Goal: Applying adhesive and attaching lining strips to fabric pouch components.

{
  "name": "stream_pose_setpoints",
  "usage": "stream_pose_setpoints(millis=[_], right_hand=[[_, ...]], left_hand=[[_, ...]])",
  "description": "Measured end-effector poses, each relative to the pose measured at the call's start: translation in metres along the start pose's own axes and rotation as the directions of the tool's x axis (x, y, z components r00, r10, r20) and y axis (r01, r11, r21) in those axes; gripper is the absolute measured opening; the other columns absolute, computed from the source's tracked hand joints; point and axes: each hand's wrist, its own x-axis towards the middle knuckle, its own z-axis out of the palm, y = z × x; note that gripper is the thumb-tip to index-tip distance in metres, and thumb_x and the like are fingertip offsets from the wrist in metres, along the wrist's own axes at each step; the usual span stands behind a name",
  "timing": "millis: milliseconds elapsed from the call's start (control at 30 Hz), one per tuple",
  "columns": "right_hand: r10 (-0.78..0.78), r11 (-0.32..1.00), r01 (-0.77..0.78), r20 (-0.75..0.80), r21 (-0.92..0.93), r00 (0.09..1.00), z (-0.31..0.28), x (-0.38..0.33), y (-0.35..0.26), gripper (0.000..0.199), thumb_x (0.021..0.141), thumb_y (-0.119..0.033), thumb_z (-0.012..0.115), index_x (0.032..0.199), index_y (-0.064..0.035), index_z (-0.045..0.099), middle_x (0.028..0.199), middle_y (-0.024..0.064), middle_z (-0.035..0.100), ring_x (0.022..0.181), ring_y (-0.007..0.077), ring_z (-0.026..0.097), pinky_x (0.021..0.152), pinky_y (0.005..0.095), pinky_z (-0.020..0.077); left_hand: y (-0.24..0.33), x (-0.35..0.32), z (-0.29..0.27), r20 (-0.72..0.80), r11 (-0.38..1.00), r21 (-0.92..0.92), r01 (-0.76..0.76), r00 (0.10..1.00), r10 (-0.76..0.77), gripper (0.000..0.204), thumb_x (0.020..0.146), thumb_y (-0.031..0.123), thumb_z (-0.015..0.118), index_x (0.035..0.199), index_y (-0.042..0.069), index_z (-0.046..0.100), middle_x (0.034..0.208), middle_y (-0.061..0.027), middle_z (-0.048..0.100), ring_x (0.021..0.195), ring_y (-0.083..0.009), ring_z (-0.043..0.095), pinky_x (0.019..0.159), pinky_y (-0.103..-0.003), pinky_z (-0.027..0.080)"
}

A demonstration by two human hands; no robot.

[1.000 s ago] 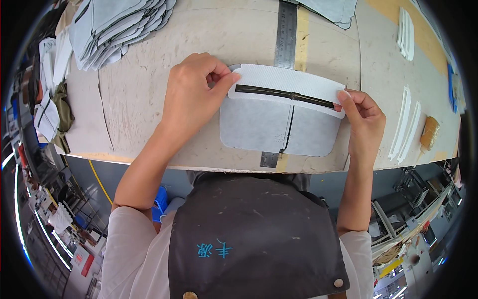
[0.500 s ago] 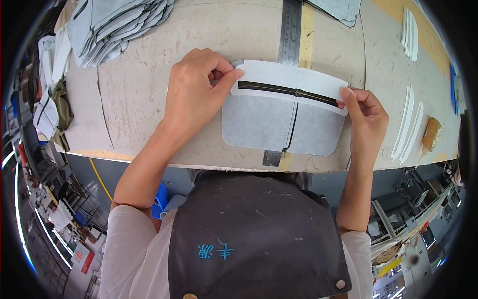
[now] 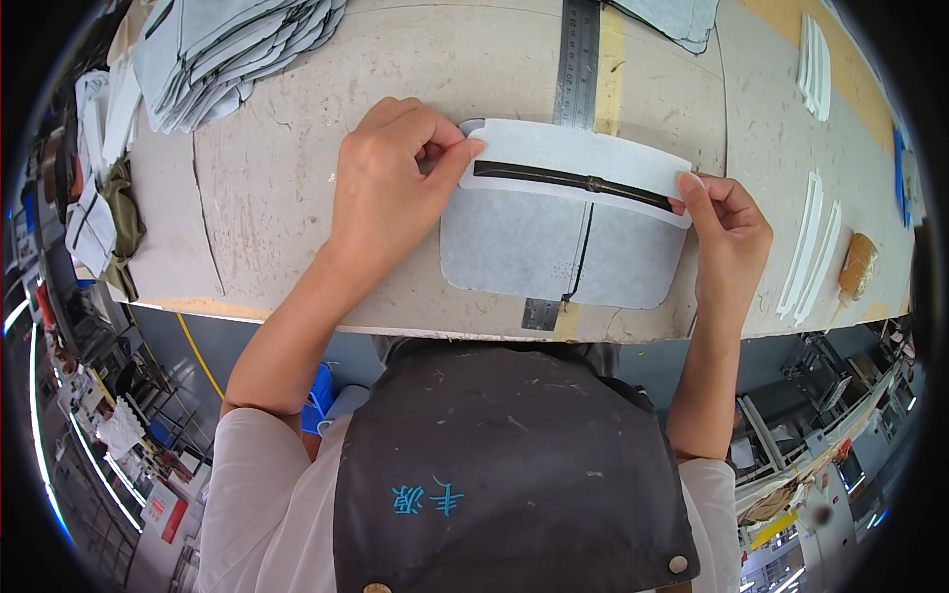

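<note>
A white curved strip point(image 3: 583, 143) with a long dark slot lies across the upper part of a pale grey panel point(image 3: 504, 242). The panel has rounded corners and a dark line down its middle. With thumb and finger, my left hand point(image 3: 395, 173) pinches the strip's left end. At the opposite end, my right hand point(image 3: 727, 217) is closed on the strip, thumb on top. A bit of red shows at the slot's right end, beside my right thumb. Under the panel runs a steel ruler point(image 3: 576, 74), its two ends sticking out.
A stack of grey panels point(image 3: 227, 59) lies at the far left, and more panels point(image 3: 672, 18) at the far middle. White strips point(image 3: 813, 247) rest to the right, near an amber-coloured block point(image 3: 858, 265). The worktable's near edge point(image 3: 395, 329) passes just before my apron.
</note>
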Motion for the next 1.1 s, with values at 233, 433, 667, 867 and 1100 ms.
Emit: stream_pose_setpoints(millis=[233,433,667,867,1100], right_hand=[[0.004,1.000,-0.004,-0.007,0.011,1.000,0.000,0.001,0.000,0.016,0.084,-0.011,0.072,0.084,0.0051,0.067,0.073,0.0048,0.065,0.067,0.0068,0.058,0.064,0.0193,0.0451],[-0.004,1.000,0.004,-0.001,0.015,1.000,0.000,0.001,0.001,0.016,0.084,-0.010,0.071,0.084,0.0052,0.066,0.073,0.0049,0.065,0.067,0.0068,0.059,0.064,0.0193,0.0454],[0.001,1.000,-0.001,-0.004,0.006,1.000,0.001,0.000,0.000,0.015,0.084,-0.009,0.071,0.084,0.0053,0.066,0.074,0.0051,0.065,0.067,0.0070,0.059,0.064,0.0193,0.0455],[0.015,1.000,-0.015,-0.007,-0.002,1.000,0.001,0.000,-0.004,0.015,0.085,-0.009,0.071,0.085,0.0054,0.066,0.074,0.0052,0.065,0.067,0.0071,0.059,0.065,0.0193,0.0455],[0.029,0.999,-0.027,0.054,-0.040,0.998,-0.015,-0.001,-0.011,0.012,0.084,-0.008,0.071,0.086,0.0031,0.068,0.075,0.0031,0.066,0.069,0.0060,0.058,0.065,0.0190,0.0447]], left_hand=[[0.000,-0.001,0.001,-0.006,1.000,0.007,-0.017,1.000,0.018,0.012,0.078,0.007,0.075,0.074,0.001,0.065,0.069,-0.0041,0.058,0.058,-0.0091,0.053,0.051,-0.021,0.042],[0.001,-0.003,0.003,-0.031,0.999,0.018,-0.033,0.999,0.034,0.012,0.078,0.006,0.074,0.074,0.001,0.065,0.069,-0.0043,0.057,0.056,-0.0094,0.052,0.049,-0.022,0.041],[-0.003,-0.006,0.011,-0.116,0.998,0.021,-0.067,0.991,0.069,0.018,0.073,0.001,0.074,0.067,0.003,0.057,0.063,-0.0057,0.054,0.062,-0.0206,0.049,0.051,-0.032,0.040],[-0.006,-0.008,0.014,-0.136,0.989,0.047,-0.138,0.980,0.143,0.019,0.073,0.000,0.074,0.070,0.004,0.056,0.065,-0.0056,0.053,0.063,-0.0220,0.047,0.054,-0.033,0.039],[-0.006,-0.007,0.013,-0.118,0.987,0.041,-0.153,0.981,0.157,0.019,0.073,0.000,0.074,0.070,0.004,0.056,0.066,-0.0058,0.054,0.063,-0.0222,0.048,0.054,-0.033,0.039]])
